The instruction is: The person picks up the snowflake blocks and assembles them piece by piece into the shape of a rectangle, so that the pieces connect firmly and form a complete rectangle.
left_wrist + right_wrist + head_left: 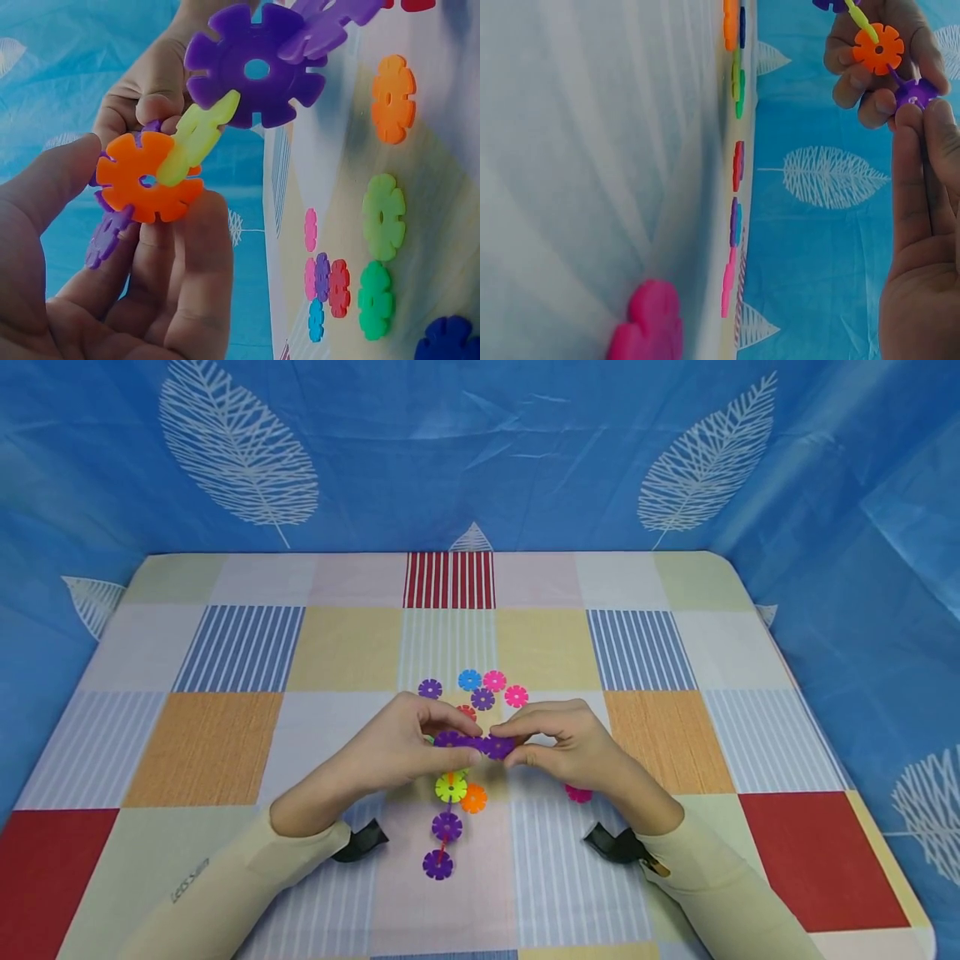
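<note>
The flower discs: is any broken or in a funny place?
One pink disc lies by itself near the right hand, away from the other loose discs, so it looks a bit stray. I see nothing broken in the held chain, though part is hidden.

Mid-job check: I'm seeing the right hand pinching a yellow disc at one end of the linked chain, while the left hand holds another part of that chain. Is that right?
Not quite: the right hand is pinching a purple disc, not a yellow one, as the right wrist view shows. The left hand does hold another part of the chain.
</note>
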`<state>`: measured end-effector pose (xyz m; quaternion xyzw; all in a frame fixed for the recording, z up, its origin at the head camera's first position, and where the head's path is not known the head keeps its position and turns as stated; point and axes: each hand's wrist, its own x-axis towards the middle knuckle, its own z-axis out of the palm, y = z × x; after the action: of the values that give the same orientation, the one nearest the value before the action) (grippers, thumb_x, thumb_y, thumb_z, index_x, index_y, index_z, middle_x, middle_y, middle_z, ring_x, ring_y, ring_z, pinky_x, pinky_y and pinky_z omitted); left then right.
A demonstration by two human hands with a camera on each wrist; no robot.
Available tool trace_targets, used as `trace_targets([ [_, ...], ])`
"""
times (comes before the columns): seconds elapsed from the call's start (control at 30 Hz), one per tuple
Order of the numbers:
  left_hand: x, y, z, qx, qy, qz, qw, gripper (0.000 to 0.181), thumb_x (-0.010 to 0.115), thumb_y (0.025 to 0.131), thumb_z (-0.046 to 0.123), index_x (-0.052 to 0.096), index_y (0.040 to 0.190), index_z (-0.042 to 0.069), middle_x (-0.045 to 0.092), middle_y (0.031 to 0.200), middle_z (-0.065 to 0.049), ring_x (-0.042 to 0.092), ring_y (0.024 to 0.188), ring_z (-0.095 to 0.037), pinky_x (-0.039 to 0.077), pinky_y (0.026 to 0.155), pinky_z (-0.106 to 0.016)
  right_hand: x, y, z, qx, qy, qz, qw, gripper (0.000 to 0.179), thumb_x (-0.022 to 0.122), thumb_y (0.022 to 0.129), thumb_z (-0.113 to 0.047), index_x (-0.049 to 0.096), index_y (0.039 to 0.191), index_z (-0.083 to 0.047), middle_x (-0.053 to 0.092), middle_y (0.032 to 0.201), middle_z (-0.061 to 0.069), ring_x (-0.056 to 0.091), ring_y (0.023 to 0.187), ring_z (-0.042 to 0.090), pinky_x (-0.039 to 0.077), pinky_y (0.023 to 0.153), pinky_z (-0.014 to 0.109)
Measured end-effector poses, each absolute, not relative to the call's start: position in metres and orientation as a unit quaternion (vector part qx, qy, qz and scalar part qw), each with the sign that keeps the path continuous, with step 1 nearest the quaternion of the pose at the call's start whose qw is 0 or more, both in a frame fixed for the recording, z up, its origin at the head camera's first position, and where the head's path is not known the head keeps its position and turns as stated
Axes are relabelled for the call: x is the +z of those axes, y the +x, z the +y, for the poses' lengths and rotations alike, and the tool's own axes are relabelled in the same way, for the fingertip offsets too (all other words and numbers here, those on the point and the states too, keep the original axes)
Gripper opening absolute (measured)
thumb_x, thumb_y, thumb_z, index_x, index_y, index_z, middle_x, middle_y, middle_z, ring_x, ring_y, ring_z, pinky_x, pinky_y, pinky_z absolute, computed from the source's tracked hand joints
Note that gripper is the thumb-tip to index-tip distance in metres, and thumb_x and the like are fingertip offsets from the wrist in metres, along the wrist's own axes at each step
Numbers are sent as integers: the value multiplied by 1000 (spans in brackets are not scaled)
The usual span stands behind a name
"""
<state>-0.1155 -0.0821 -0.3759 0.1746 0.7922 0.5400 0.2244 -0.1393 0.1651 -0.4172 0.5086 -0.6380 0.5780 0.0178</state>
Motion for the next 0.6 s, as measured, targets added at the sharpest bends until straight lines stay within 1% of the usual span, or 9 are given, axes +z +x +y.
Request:
trace_targets([
  [0.07, -376, -115, -82, 540, 176, 793, 220, 23, 82, 80, 25, 75, 101, 16, 69, 96, 5, 58, 84, -21, 53, 61, -33, -417, -139, 164, 579, 509, -636, 28, 26, 73, 85, -12, 71, 104, 7, 72, 95, 14, 68, 81, 20, 57, 68, 31],
  [0.17, -377, -115, -81, 545, 178, 790, 216, 23, 82, 80, 23, 76, 101, 15, 70, 94, 5, 55, 75, -22, 46, 54, -26, -417, -137, 163, 578, 512, -634, 47, 27, 74, 85, -12, 71, 103, 7, 72, 95, 16, 69, 82, 22, 57, 69, 30],
  [0.27, -378, -115, -80, 555, 182, 784, 212, 25, 83, 80, 23, 77, 101, 13, 71, 93, 4, 53, 69, -20, 42, 51, -23, -416, -135, 161, 576, 512, -633, 68, 29, 75, 83, -13, 71, 103, 8, 72, 95, 17, 70, 83, 23, 57, 70, 29],
  [0.3, -378, -115, -80, 556, 181, 783, 210, 25, 83, 79, 23, 77, 101, 14, 71, 93, 4, 52, 68, -19, 40, 50, -22, -416, -135, 161, 578, 512, -631, 73, 29, 75, 83, -13, 71, 102, 8, 72, 95, 17, 70, 83, 24, 57, 70, 29],
  [0.43, -379, -115, -79, 562, 176, 782, 203, 24, 83, 79, 22, 78, 101, 13, 72, 93, 4, 50, 66, -19, 38, 49, -22, -417, -134, 158, 587, 510, -622, 90, 30, 75, 82, -13, 71, 101, 9, 72, 94, 18, 70, 81, 25, 57, 70, 29],
  [0.6, -378, -114, -79, 561, 177, 784, 197, 24, 83, 78, 19, 78, 100, 12, 72, 90, 3, 48, 65, -20, 38, 48, -22, -417, -133, 156, 596, 509, -614, 95, 29, 75, 82, -13, 71, 100, 9, 72, 90, 18, 70, 81, 26, 58, 71, 31],
])
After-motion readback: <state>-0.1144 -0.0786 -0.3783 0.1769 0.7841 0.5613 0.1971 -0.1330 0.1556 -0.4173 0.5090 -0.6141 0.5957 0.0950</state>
